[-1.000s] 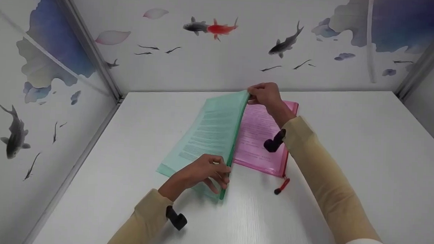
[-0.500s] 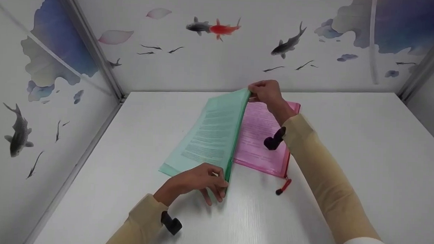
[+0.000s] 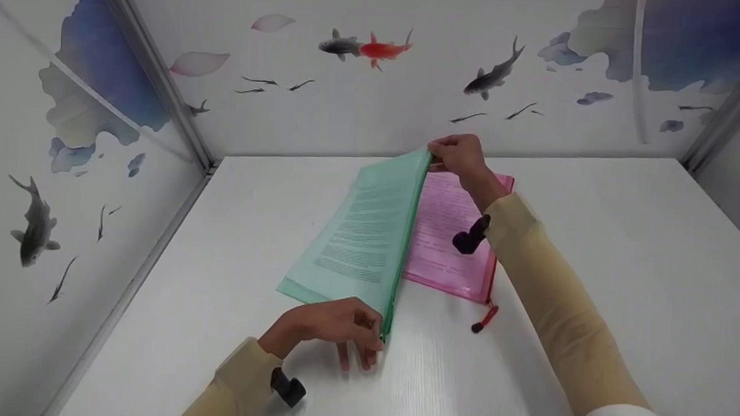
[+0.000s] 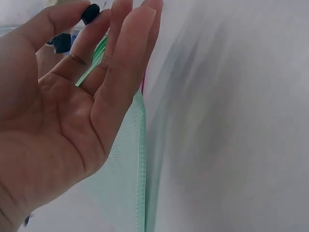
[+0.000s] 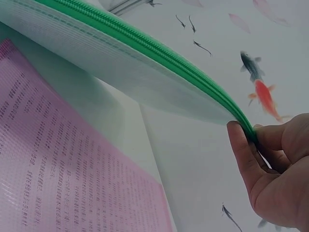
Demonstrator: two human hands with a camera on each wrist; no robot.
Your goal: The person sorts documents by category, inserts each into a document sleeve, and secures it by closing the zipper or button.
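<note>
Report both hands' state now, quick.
Left hand: pinches the zipper pull at the near end of the green zip pouch.
Right hand: grips the pouch's far corner.

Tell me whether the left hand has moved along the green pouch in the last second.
Yes. The left hand has slid toward the near table edge, from lying over the green pouch to its near corner, while the red zipper pull stayed roughly where it was.

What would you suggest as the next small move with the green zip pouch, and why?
Probably draw the zipper pull along the green pouch: the left hand pinches a dark pull at the near corner, the right hand pinches the far corner, keeping the zipper edge raised and taut above the pink pouch.
</note>
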